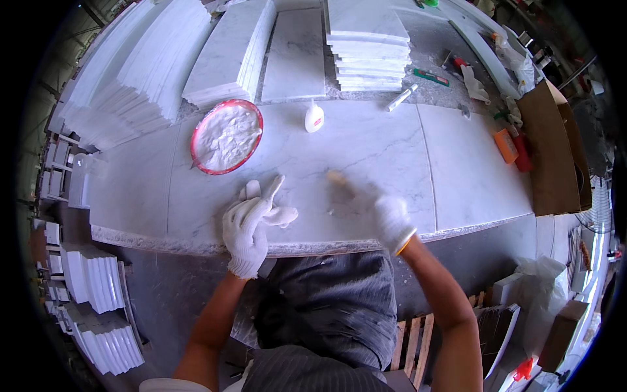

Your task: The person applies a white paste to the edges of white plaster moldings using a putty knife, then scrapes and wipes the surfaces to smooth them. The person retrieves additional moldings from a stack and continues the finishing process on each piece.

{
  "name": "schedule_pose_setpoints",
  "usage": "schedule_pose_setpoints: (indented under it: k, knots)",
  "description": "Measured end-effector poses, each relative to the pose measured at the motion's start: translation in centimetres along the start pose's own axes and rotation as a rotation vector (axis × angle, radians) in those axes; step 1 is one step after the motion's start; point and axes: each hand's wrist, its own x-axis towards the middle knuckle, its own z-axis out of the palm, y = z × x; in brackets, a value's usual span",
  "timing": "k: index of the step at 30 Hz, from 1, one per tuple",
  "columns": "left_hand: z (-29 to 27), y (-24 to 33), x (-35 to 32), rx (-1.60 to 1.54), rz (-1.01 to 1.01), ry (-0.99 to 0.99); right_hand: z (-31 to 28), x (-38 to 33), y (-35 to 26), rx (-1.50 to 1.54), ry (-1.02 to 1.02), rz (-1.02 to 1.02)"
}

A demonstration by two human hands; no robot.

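My left hand point(248, 222), in a white knit glove, rests at the front of a white marble slab point(372, 144) with its fingers stretched apart and nothing visible in them. To its right my right hand point(393, 223), also gloved, is closed and smeared by motion. A blurred tool with a tan end point(336, 178) reaches from it toward the left, low over the slab; its exact kind I cannot make out. Beyond my left hand stands a red-rimmed bowl point(228, 138) of white paste. A small white squeeze bottle point(314, 117) is upright farther back.
Stacks of marble pieces point(369, 49) line the back. A capped white marker point(402, 97) and a green-and-black tool point(431, 78) lie behind the slab. An orange box point(505, 146) and a cardboard box point(552, 150) stand at the right end. More stacked pieces point(98, 277) sit lower left.
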Motion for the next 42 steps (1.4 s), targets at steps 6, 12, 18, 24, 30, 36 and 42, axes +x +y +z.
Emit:
schedule_pose_setpoints:
  k: [6, 12, 18, 24, 30, 36, 42]
  knots:
    - [-0.4, 0.0, -0.2, -0.002, -0.023, -0.016, -3.8, 7.6, 5.4, -0.012, 0.052, 0.415]
    - [-0.1, 0.1, 0.0, -0.002, -0.018, -0.028, 0.9, 6.1, 2.7, -0.058, -0.129, 0.007]
    - [-0.4, 0.0, 0.0, 0.002, -0.013, -0.016, -2.1, 1.4, -5.0, 0.195, -0.206, -0.061]
    - [0.2, -0.6, -1.1, -0.147, -0.124, 0.102, -2.7, 0.6, -2.7, 0.194, -0.307, 0.339]
    - [0.2, -1.3, -2.6, -0.365, -0.413, 0.182, -0.4, -1.5, -10.9, 0.240, -0.165, 0.026]
    - [0.2, -1.4, -3.3, -0.484, -0.576, 0.228, -3.1, 2.0, -4.7, 0.058, -0.041, 0.286]
    - [-0.2, -0.8, -2.1, -0.831, -0.699, 0.342, 1.1, 2.4, -13.7, 0.124, -0.242, 0.092]
